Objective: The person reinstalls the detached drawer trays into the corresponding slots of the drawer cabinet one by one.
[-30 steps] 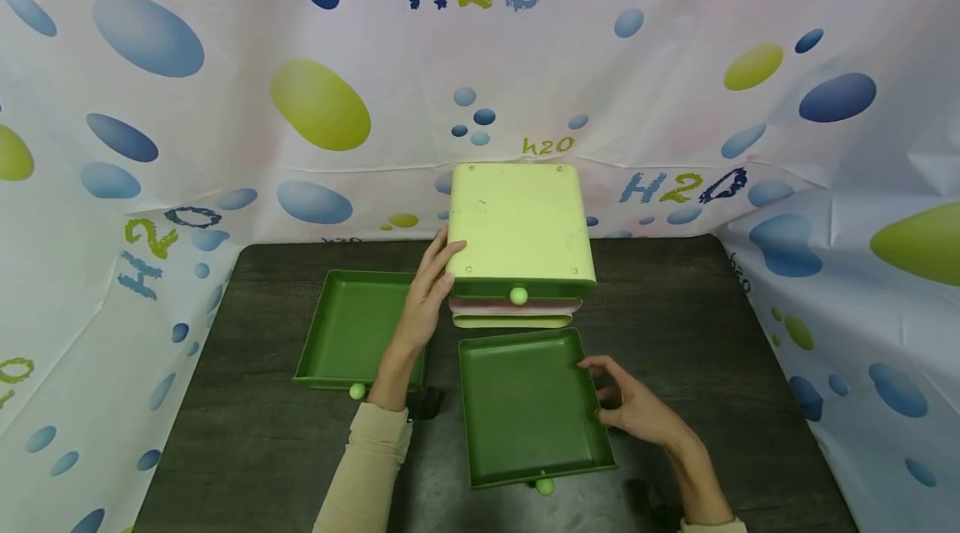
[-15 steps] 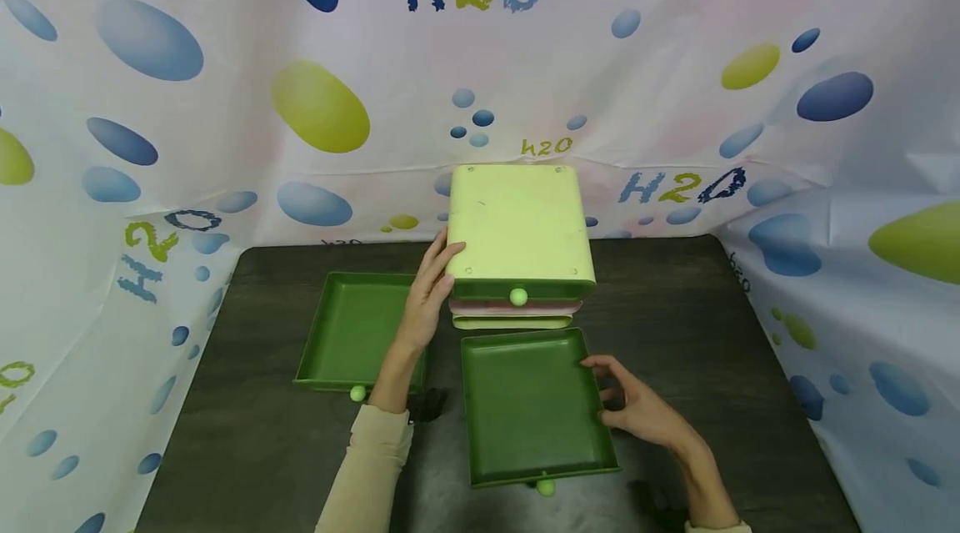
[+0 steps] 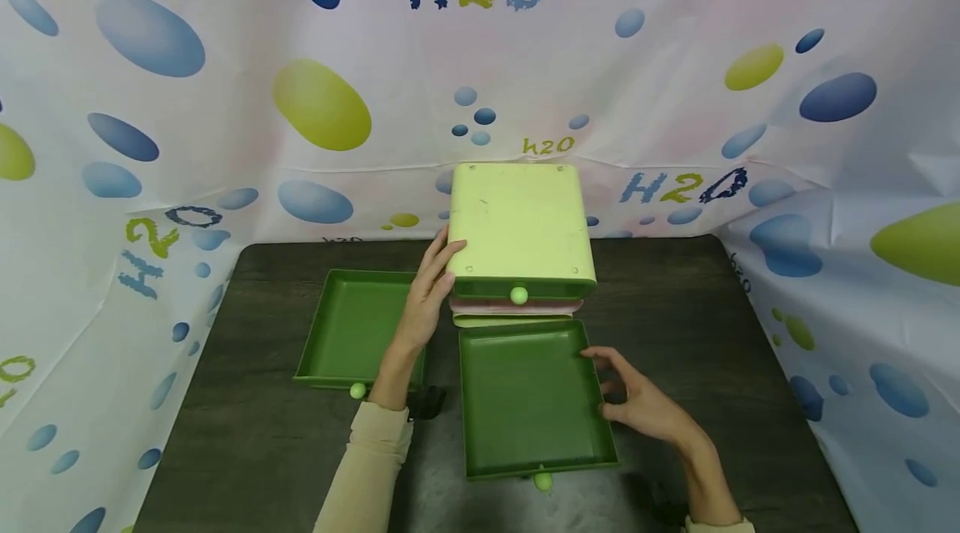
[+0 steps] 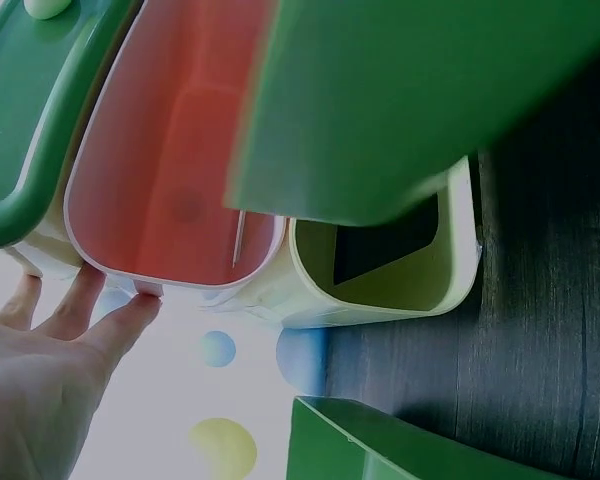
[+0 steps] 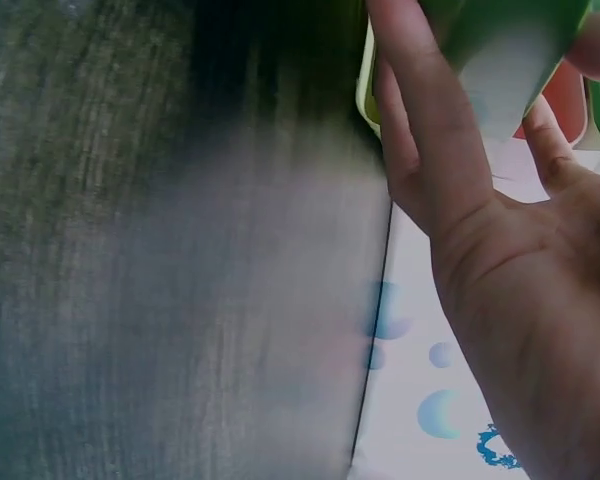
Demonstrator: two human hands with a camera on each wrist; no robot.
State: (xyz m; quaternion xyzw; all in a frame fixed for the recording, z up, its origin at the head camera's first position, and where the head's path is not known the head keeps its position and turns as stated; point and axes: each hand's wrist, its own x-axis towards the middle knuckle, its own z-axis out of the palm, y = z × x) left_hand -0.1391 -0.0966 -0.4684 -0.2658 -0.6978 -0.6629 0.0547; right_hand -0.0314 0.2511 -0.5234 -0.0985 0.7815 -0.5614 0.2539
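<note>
A stacked drawer cabinet (image 3: pixel 519 220) with a pale green top stands at the back. Its top tier carries a green drawer front with a round knob (image 3: pixel 519 295). Below, the red-pink middle tier (image 4: pixel 180 150) and the pale yellow-green bottom tier (image 4: pixel 380 295) show open fronts. My left hand (image 3: pixel 426 304) lies along the cabinet's left side, fingers extended against it. With my right hand (image 3: pixel 641 404) I hold a green drawer (image 3: pixel 532 404) by its right wall. The drawer sits just before the cabinet, its far edge close to the lower tiers, knob toward me.
Another green drawer (image 3: pixel 356 329) lies on the dark wooden table (image 3: pixel 247 433), left of the cabinet and partly behind my left forearm. A white patterned curtain (image 3: pixel 390 82) hangs behind and along both sides of the table.
The held drawer and my right hand have moved slightly forward, so the drawer's far edge is nearer the cabinet and sits straighter. My left hand stays in place.
</note>
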